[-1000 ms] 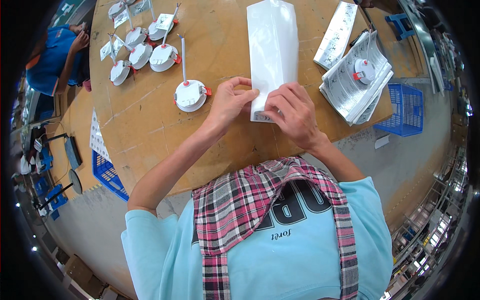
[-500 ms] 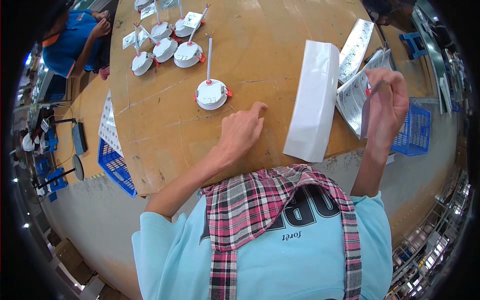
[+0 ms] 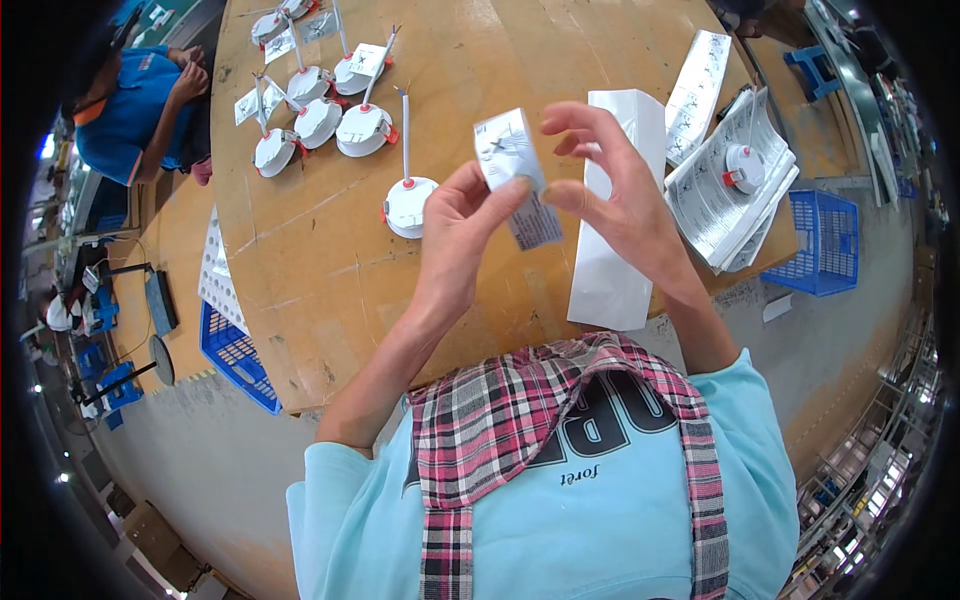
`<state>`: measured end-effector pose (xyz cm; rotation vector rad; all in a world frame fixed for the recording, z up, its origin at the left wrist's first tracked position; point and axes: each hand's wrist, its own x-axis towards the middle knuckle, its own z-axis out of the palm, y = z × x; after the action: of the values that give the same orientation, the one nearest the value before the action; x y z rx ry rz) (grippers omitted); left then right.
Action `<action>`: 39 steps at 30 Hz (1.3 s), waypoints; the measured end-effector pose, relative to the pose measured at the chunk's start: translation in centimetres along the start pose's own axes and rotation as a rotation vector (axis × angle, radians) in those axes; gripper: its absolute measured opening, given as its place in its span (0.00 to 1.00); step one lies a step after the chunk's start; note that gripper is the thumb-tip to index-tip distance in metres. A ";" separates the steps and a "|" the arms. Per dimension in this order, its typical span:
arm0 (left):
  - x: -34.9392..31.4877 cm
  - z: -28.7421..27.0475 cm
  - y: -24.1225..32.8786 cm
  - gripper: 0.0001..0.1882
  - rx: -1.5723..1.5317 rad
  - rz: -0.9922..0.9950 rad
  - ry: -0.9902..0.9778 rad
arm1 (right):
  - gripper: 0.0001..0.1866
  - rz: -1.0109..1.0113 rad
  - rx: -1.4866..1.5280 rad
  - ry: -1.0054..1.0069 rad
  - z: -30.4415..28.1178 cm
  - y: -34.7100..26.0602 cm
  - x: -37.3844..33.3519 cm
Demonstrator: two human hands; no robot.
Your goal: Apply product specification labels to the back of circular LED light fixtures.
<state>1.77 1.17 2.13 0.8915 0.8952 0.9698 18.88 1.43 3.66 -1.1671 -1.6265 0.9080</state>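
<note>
A small silvery printed label [image 3: 508, 165] is pinched between the thumb and fingers of my left hand [image 3: 455, 235], raised above the table. My right hand [image 3: 630, 205] is beside the label's right edge, fingers spread and nothing visible in them; whether its thumb tip touches the label I cannot tell. Just behind my left hand stands a round white downlight [image 3: 408, 208] with red clips and an upright white cable, partly hidden by that hand. Under my right hand lies a long white paper strip [image 3: 610, 285].
Several more downlights [image 3: 362, 130], some with labels on their cables, stand at the far left of the brown table [image 3: 330, 330]. To the right are a label strip [image 3: 698, 95] and printed sheets [image 3: 710, 215] bearing another downlight [image 3: 745, 168]. Blue baskets [image 3: 825, 240] flank the table. A person [image 3: 145, 110] sits at the left.
My right hand has come left from the printed sheets to the middle, uncovering the downlight there. My left hand has risen from the table and now holds the label.
</note>
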 end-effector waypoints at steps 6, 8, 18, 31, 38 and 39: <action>0.3 -0.5 -1.3 0.10 -0.190 0.065 0.123 | 0.20 0.216 0.214 -0.046 0.9 0.7 -1.2; 0.0 -1.0 -1.4 0.13 -0.031 0.072 0.114 | 0.12 0.326 0.112 -0.038 0.4 1.0 -0.9; -1.1 -9.0 -3.6 0.33 1.227 0.279 0.312 | 0.07 0.292 -0.156 -0.271 -2.5 -0.6 1.8; -3.5 -5.9 2.2 0.40 0.113 0.074 0.097 | 0.11 0.282 -0.180 -0.533 0.8 -2.6 4.2; -1.7 -7.0 1.7 0.13 0.105 -0.188 -0.011 | 0.12 0.322 -0.177 -0.502 0.7 -1.9 3.4; -1.6 -7.0 1.7 0.10 0.101 -0.154 0.000 | 0.13 0.308 -0.150 -0.476 0.7 -1.4 3.0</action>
<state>-5.58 1.70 1.51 0.8936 1.0048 0.7976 17.36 3.93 5.45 -1.4057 -1.9488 1.3586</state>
